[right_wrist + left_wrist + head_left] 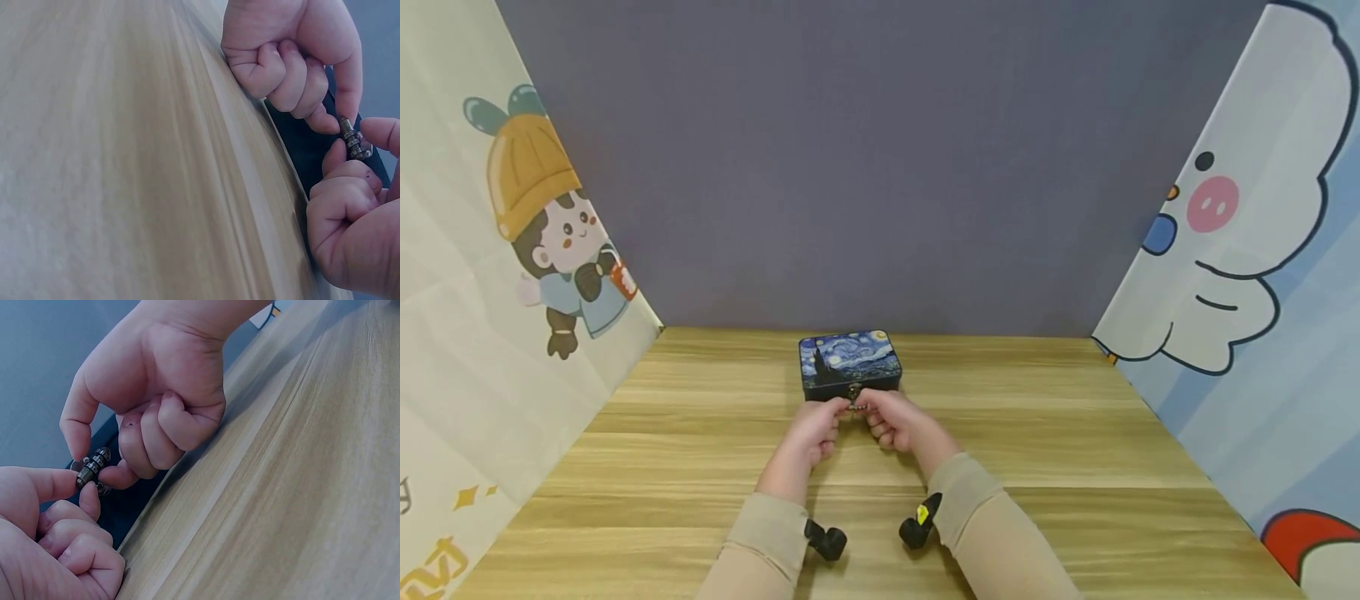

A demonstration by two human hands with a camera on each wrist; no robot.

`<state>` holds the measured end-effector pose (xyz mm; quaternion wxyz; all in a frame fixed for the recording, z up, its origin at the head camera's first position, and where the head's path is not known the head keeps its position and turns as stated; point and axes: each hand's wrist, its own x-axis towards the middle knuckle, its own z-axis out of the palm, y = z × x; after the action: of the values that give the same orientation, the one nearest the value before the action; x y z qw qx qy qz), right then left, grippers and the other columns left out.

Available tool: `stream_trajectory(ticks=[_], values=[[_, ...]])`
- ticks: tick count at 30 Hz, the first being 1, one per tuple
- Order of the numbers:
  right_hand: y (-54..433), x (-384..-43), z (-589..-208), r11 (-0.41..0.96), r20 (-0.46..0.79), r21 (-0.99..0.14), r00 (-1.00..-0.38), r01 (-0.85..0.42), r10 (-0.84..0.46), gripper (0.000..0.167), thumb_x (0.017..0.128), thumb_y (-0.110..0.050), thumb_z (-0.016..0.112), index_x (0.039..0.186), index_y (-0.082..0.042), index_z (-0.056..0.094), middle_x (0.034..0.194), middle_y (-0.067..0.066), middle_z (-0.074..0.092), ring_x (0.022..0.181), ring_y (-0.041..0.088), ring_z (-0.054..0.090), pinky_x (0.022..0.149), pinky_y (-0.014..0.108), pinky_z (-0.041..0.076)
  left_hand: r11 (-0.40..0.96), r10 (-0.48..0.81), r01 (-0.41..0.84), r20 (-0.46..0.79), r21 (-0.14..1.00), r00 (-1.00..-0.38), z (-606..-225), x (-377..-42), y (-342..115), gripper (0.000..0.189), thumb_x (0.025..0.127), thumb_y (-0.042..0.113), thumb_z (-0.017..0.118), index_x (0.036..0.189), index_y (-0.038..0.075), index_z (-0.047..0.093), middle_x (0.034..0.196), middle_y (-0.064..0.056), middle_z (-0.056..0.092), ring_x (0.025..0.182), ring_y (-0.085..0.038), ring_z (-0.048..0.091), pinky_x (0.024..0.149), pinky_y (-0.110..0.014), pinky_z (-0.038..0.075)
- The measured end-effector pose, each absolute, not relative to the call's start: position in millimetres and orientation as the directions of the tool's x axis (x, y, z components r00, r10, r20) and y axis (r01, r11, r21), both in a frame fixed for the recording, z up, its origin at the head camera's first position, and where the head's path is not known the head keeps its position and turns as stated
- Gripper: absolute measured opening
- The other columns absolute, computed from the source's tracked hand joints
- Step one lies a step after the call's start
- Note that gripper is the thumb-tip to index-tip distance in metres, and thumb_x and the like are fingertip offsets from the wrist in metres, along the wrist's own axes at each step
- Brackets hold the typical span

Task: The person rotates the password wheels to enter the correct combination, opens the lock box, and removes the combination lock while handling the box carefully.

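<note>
A small box [850,357] with a starry night-sky picture on its lid and dark sides stands closed on the table. At the clasp [854,390] on its front is a small bronze-coloured combination padlock [95,464], a barrel with number rings. My left hand [816,427] pinches one end of the barrel between thumb and forefinger, its other fingers curled in. From the other side, my right hand [895,419] holds the padlock at its ringed part with thumb and forefinger. In the right wrist view the padlock [353,140] lies between both hands, close against the box's dark front.
The wood-grain table [1037,433] spreads to both sides and in front of the box. A grey panel [880,167] rises behind it. Printed cartoon curtains [460,333] flank the table left and right. Black wrist cameras [829,542] sit at both sleeves.
</note>
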<state>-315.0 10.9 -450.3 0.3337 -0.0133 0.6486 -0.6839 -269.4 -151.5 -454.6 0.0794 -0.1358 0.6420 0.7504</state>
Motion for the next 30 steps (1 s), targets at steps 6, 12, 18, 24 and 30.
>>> stream_trajectory(ticks=[6, 12, 18, 24, 30], values=[[9.0, -313.5, -450.1, 0.059, -0.409, -0.9, -0.79, 0.432, -0.457, 0.018, 0.078, -0.021, 0.064, 0.079, -0.008, 0.052, 0.055, -0.009, 0.027, 0.043, 0.004, 0.019, 0.04, 0.021, 0.015, -0.164, -0.053, -0.297, -0.309, 0.941, -0.95, -454.1, -269.1, -151.0, 0.027, 0.095, 0.02, 0.062, 0.095, -0.007, 0.062, 0.054, 0.008, 0.028, 0.043, -0.005, 0.019, 0.039, -0.021, 0.019], [7.2, -314.0, -451.6, 0.047, -0.41, -0.898, -0.792, 0.438, -0.453, 0.018, 0.077, -0.02, 0.064, 0.07, -0.013, 0.05, 0.055, -0.009, 0.026, 0.043, 0.004, 0.019, 0.04, 0.021, 0.015, -0.16, -0.054, -0.298, -0.309, 0.941, -0.949, -454.2, -269.2, -150.9, 0.026, 0.095, 0.02, 0.062, 0.093, -0.006, 0.062, 0.054, 0.009, 0.028, 0.043, -0.004, 0.019, 0.038, -0.021, 0.019], [6.0, -314.9, -453.4, 0.043, -0.408, -0.898, -0.791, 0.438, -0.457, 0.017, 0.077, -0.02, 0.063, 0.068, -0.014, 0.05, 0.054, -0.009, 0.026, 0.043, 0.005, 0.018, 0.039, 0.022, 0.015, -0.157, -0.054, -0.301, -0.312, 0.941, -0.948, -453.2, -268.9, -151.2, 0.025, 0.096, 0.02, 0.062, 0.092, -0.004, 0.061, 0.054, 0.008, 0.028, 0.043, -0.005, 0.019, 0.039, -0.021, 0.019], [5.1, -315.9, -454.1, 0.039, -0.409, -0.897, -0.792, 0.441, -0.453, 0.016, 0.077, -0.021, 0.062, 0.069, -0.013, 0.05, 0.054, -0.009, 0.026, 0.042, 0.005, 0.019, 0.039, 0.022, 0.015, -0.155, -0.055, -0.302, -0.313, 0.941, -0.948, -453.5, -268.8, -150.9, 0.024, 0.096, 0.021, 0.062, 0.089, -0.003, 0.06, 0.054, 0.008, 0.029, 0.043, -0.005, 0.019, 0.039, -0.021, 0.019], [5.3, -316.9, -455.0, 0.049, -0.412, -0.898, -0.793, 0.438, -0.449, 0.016, 0.078, -0.022, 0.062, 0.071, -0.012, 0.052, 0.055, -0.008, 0.026, 0.043, 0.005, 0.019, 0.039, 0.022, 0.015, -0.152, -0.055, -0.299, -0.31, 0.942, -0.949, -453.9, -268.9, -150.6, 0.024, 0.096, 0.021, 0.063, 0.089, -0.002, 0.061, 0.054, 0.008, 0.029, 0.043, -0.005, 0.02, 0.039, -0.021, 0.02]])
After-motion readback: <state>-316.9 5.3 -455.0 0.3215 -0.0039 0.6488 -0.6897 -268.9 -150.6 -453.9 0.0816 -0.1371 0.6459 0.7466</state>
